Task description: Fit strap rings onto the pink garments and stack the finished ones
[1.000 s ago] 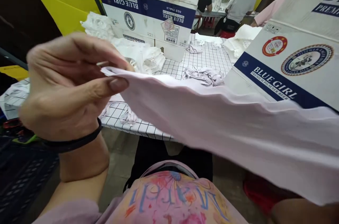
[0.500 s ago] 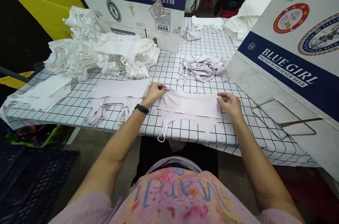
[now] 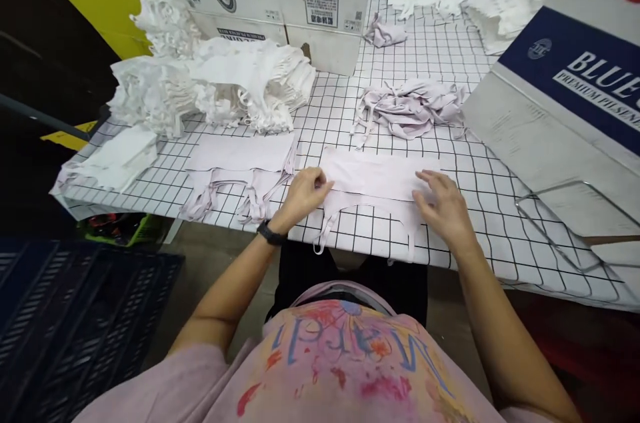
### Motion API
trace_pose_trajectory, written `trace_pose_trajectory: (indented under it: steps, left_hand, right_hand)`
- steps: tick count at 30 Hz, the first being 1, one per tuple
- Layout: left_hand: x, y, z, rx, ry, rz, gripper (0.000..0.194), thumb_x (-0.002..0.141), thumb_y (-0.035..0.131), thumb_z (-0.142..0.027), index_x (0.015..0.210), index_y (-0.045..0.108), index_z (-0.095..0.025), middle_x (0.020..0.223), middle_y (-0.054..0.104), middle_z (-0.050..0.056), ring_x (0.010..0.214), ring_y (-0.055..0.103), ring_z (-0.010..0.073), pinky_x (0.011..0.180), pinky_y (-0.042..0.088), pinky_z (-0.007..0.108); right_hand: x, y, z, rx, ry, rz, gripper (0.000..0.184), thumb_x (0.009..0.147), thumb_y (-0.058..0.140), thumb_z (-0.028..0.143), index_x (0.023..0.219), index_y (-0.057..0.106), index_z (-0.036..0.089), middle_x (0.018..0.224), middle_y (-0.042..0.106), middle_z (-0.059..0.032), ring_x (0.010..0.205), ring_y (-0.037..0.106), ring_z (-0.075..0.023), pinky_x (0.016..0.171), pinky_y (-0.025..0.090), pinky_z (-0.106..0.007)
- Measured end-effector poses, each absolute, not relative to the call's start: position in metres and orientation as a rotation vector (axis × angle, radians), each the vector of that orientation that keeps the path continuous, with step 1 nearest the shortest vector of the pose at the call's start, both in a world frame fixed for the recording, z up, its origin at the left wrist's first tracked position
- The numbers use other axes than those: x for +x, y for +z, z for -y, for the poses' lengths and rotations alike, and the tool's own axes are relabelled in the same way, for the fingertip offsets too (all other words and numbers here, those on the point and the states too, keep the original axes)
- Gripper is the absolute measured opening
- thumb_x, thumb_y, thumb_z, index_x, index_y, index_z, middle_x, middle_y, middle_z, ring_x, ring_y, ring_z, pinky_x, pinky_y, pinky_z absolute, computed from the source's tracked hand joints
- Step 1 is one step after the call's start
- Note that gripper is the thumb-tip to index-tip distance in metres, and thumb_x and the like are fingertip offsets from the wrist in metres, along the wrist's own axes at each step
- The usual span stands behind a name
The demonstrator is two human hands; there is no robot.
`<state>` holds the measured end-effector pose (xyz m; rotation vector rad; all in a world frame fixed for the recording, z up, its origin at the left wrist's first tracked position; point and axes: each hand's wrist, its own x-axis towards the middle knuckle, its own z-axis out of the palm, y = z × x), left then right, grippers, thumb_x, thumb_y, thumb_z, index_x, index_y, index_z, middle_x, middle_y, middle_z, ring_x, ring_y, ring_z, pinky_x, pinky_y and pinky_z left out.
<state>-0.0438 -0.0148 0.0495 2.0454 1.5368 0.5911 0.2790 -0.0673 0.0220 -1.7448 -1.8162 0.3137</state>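
Note:
A pale lilac camisole (image 3: 377,173) with thin straps lies flat in front of me, its body folded over and its straps toward the table's near edge. At its left edge is my left hand (image 3: 304,195), the fingers curled and the thumb on the cloth, closed on that edge. My right hand (image 3: 445,210) rests on the right end of the camisole, fingers and thumb apart. Left of my left hand lies a neat stack of lilac camisoles (image 3: 240,155), straps hanging toward me. Beyond the camisole sits a crumpled heap of lilac garments (image 3: 410,108).
Piles of white garments (image 3: 250,76) fill the table's left side, before a white and blue carton (image 3: 330,43). Another carton (image 3: 555,96) leans at the right, with a wire frame (image 3: 555,193) by it. A checked cloth (image 3: 330,120) covers the table. A dark crate (image 3: 90,303) stands lower left.
The camisole now lies flatter against the table. My right hand has loosened from its corner and spread; my left hand has moved down its side. The view has tilted downward.

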Motion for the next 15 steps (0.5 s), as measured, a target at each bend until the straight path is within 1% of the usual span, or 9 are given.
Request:
trace_pose_trajectory:
  steps: [2,4,6,8,10,11,13,15]
  left_hand:
    - [-0.053,0.049,0.047,2.102,0.427,-1.576,0.035,0.092,0.065,-0.049,0.075,0.056,-0.02,0.083,0.062,0.004,0.088,0.056,0.0225,0.084,0.043,0.038]
    - [-0.058,0.047,0.074,2.103,0.316,-1.622,0.035,0.089,0.07,-0.052,0.079,0.06,-0.02,0.093,0.063,0.005,0.099,0.056,0.0261,0.089,0.042,0.041]
    - [-0.057,0.046,0.092,2.053,0.288,-1.626,0.025,0.088,0.072,-0.043,0.081,0.063,-0.021,0.103,0.064,0.006,0.108,0.056,0.0279,0.091,0.041,0.043]
    - [-0.053,0.047,0.104,1.977,0.356,-1.607,0.016,0.088,0.071,-0.031,0.078,0.063,-0.021,0.104,0.065,0.005,0.111,0.057,0.0269,0.092,0.041,0.042]
    - [-0.049,0.05,0.11,1.874,0.498,-1.597,0.014,0.087,0.068,-0.024,0.075,0.06,-0.021,0.095,0.068,0.003,0.104,0.06,0.0238,0.091,0.043,0.04]
    - [-0.048,0.052,0.113,1.804,0.573,-1.598,0.014,0.086,0.067,-0.024,0.075,0.059,-0.021,0.089,0.068,0.002,0.096,0.062,0.0217,0.088,0.045,0.037]
    - [-0.051,0.056,0.118,1.645,0.669,-1.573,0.013,0.087,0.067,-0.029,0.079,0.06,-0.023,0.074,0.065,-0.002,0.077,0.061,0.0172,0.076,0.046,0.032]
    - [-0.058,0.06,0.125,1.531,0.662,-1.538,0.013,0.088,0.066,-0.034,0.082,0.062,-0.023,0.063,0.06,-0.005,0.061,0.056,0.0137,0.064,0.043,0.028]
  right_hand:
    - [0.269,0.018,0.078,-1.752,0.357,1.854,0.043,0.095,0.053,0.039,0.134,0.065,0.025,0.144,0.061,-0.014,0.134,0.054,-0.038,0.109,0.046,-0.061]
    - [0.264,0.012,0.082,-1.78,0.376,1.849,0.041,0.095,0.053,0.039,0.132,0.067,0.025,0.145,0.06,-0.0145,0.135,0.053,-0.0397,0.107,0.046,-0.064]
    - [0.263,0.007,0.082,-1.799,0.378,1.831,0.04,0.095,0.053,0.039,0.13,0.067,0.025,0.147,0.059,-0.0147,0.137,0.051,-0.0403,0.107,0.044,-0.065]
    - [0.263,0.004,0.081,-1.807,0.376,1.818,0.041,0.096,0.053,0.04,0.13,0.067,0.024,0.148,0.058,-0.0149,0.139,0.049,-0.0401,0.109,0.043,-0.065]
    - [0.262,0.004,0.081,-1.817,0.376,1.809,0.041,0.096,0.053,0.04,0.131,0.067,0.024,0.149,0.058,-0.0151,0.139,0.049,-0.0398,0.11,0.042,-0.065]
    - [0.262,0.004,0.082,-1.819,0.374,1.805,0.041,0.096,0.052,0.04,0.131,0.067,0.024,0.149,0.058,-0.0149,0.139,0.049,-0.0397,0.11,0.042,-0.065]
    - [0.261,0.005,0.083,-1.813,0.365,1.801,0.041,0.096,0.052,0.04,0.131,0.067,0.025,0.148,0.058,-0.0143,0.139,0.05,-0.0393,0.11,0.042,-0.065]
    - [0.26,0.005,0.084,-1.804,0.359,1.802,0.041,0.097,0.051,0.04,0.132,0.066,0.026,0.149,0.058,-0.014,0.139,0.05,-0.0388,0.11,0.042,-0.065]
